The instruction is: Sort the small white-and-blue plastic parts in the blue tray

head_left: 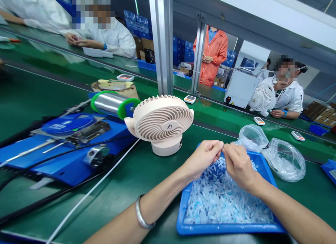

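Above the far part of a blue tray (183,217), my left hand (206,156) and my right hand (240,165) meet with their fingertips pinched together. Whatever lies between the fingers is too small to make out. Many small whitish, translucent strip-like pieces with bluish tints (223,202) fill the tray below. A silver bangle (141,212) circles my left forearm. To the left of my left hand stands a cream desk fan (168,125), its round grille tilted on a short base.
A blue machine (65,160) with a metal roller (106,103) and cables occupies the left. Two clear plastic bags (285,160) lie behind the tray. Small white devices (190,99) line the far belt. Across it sit people in white, near a white fan (262,98); one person in orange (214,58) stands.
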Tool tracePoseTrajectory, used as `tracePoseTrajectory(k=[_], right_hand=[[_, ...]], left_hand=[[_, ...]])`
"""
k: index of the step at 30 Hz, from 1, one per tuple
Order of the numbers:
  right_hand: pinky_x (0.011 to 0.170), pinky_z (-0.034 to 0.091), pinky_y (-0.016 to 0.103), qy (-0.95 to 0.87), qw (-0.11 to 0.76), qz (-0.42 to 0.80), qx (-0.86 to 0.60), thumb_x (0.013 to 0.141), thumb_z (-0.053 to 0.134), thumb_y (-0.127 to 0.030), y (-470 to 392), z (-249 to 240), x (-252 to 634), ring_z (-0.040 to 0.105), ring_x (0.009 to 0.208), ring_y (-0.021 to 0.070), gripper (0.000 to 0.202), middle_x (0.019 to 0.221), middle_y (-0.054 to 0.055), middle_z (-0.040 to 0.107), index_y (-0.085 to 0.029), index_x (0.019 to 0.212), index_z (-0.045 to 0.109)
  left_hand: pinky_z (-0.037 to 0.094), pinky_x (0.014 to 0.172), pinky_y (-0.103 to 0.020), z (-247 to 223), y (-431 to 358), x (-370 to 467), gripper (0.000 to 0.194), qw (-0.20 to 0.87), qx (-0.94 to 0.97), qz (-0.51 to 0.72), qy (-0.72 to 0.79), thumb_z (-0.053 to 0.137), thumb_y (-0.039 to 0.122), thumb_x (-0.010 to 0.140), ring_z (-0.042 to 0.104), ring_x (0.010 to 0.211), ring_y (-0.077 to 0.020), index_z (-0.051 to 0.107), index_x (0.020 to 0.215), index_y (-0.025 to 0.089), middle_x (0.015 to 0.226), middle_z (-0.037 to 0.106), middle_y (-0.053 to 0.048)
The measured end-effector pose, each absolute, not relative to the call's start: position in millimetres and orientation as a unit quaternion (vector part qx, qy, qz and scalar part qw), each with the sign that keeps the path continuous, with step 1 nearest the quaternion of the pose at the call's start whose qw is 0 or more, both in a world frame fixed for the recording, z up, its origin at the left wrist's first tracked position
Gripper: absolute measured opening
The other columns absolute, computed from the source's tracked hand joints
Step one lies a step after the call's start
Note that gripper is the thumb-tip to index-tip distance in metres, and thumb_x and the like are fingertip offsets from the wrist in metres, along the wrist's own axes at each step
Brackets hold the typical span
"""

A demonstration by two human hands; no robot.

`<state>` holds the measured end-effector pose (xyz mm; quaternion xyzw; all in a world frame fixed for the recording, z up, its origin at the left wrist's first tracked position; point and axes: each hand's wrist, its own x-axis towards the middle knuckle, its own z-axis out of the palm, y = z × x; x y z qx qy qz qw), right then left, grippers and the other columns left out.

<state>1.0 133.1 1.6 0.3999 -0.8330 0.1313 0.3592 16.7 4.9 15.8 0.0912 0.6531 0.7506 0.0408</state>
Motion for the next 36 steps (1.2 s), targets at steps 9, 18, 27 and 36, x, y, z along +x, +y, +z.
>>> tracePoseTrajectory(k=[9,18,27,36], right_hand=[[0.061,0.037,0.028,-0.880,0.237,0.155,0.381,0.082,0.046,-0.027,134,1,9,0.049,0.063,0.0156,0.020,0.067,0.006,0.056,-0.012,0.075,0.058],[0.075,0.039,0.034,-0.776,-0.151,-0.016,0.612,0.079,0.050,-0.032,117,17,38,0.044,0.097,0.0232,0.033,0.093,0.009,0.051,-0.031,0.112,0.052],[0.069,0.042,0.036,-0.853,-0.075,-0.157,0.492,0.077,0.041,-0.011,120,11,24,0.053,0.083,0.0254,0.023,0.094,0.015,0.053,-0.011,0.088,0.061],[0.070,0.040,0.037,-0.934,-0.041,-0.152,0.320,0.073,0.040,-0.003,132,25,7,0.054,0.085,0.0265,0.028,0.089,0.016,0.057,-0.010,0.090,0.060]], left_hand=[[0.015,0.039,-0.020,10,0,6,0.018,-0.005,-0.045,0.844,0.535,0.053,0.022,0.058,0.025,0.040,-0.0025,0.042,0.047,0.014,0.047,0.044,0.003],[0.018,0.036,-0.016,12,-5,0,0.012,0.020,-0.069,0.889,0.452,0.056,0.014,0.051,0.030,0.040,-0.0026,0.044,0.045,0.013,0.044,0.048,0.002],[0.020,0.034,-0.016,13,-7,1,0.019,0.042,-0.059,0.889,0.452,0.056,0.011,0.051,0.026,0.037,-0.0020,0.039,0.043,0.015,0.039,0.039,0.006],[0.023,0.035,-0.014,16,-7,1,0.015,0.070,-0.071,0.903,0.417,0.053,0.007,0.058,0.029,0.037,-0.0016,0.042,0.051,0.014,0.046,0.041,0.005]])
